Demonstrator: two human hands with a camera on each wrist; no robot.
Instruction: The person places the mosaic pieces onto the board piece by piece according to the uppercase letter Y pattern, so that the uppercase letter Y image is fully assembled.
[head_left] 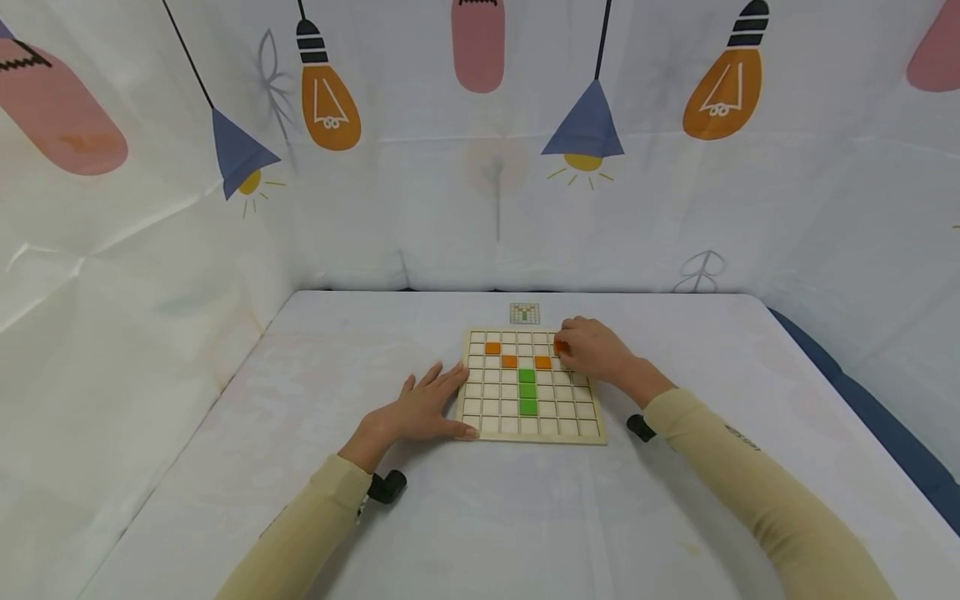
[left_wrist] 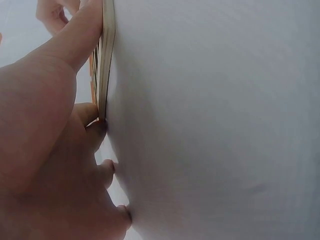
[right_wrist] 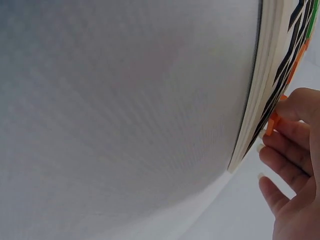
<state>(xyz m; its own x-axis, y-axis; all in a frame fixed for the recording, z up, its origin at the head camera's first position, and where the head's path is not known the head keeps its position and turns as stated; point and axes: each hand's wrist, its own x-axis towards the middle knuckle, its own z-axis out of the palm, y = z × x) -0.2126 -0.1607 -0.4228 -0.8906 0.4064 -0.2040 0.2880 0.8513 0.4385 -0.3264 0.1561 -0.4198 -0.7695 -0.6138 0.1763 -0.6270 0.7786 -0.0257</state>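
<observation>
A square wooden grid board [head_left: 506, 423] lies on the table, with orange tiles [head_left: 492, 348] and green tiles [head_left: 528, 392] in some of its cells. My right hand [head_left: 600, 350] pinches an orange tile [right_wrist: 272, 122] between thumb and fingers at the board's upper right. In the right wrist view that tile is tilted against the board's surface. My left hand [head_left: 420, 410] rests at the board's left edge with fingers spread, its thumb on the lower left corner. The left wrist view shows the fingertips [left_wrist: 107, 170] touching the tablecloth beside the board's rim.
A small pattern card [head_left: 525, 313] lies just beyond the board's far edge. White cloth covers the table [head_left: 480, 517]. Behind it hangs a curtain [head_left: 420, 208] printed with lamps and bulbs. Dark blue fabric [head_left: 862, 392] shows past the table's right edge.
</observation>
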